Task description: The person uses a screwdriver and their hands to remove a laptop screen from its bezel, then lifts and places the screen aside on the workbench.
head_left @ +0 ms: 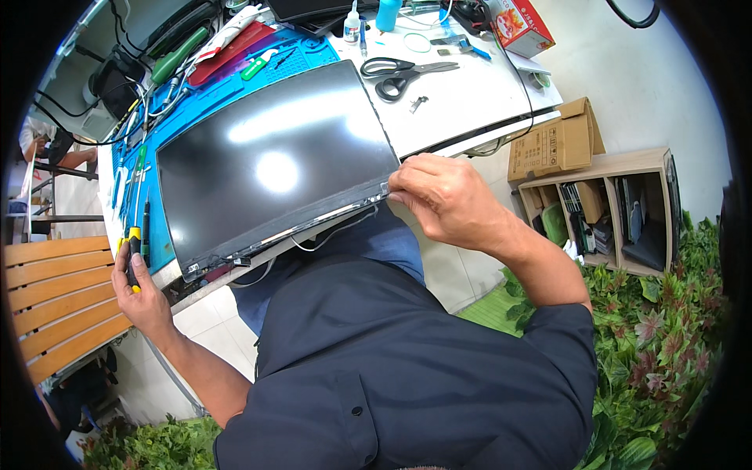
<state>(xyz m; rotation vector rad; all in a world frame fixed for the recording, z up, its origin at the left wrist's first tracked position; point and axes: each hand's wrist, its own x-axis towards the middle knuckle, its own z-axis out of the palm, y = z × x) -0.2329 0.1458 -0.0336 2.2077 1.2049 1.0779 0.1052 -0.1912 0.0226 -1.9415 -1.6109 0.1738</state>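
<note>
A dark laptop screen (227, 184) lies face up on a blue repair mat (160, 235), its lower edge jutting past the table's front edge. The thumb and fingers of my right hand (446, 196) pinch the screen's lower right corner. Along that lower edge run a thin light strip and a loose pale cable (317, 241). Beside the lower left corner, my left hand (143, 294) is closed round a black and yellow screwdriver (135, 244). A slim dark pen-like tool (146, 223) lies on the mat near it.
Black-handled scissors (399, 76), a small dropper bottle (352, 27) and a red box (517, 27) are on the white table. Green-handled tools (180, 56) rest at the far left. A slatted wooden bench (63, 294) stands left; a shelf (603, 184) with a cardboard carton (552, 145) stands right.
</note>
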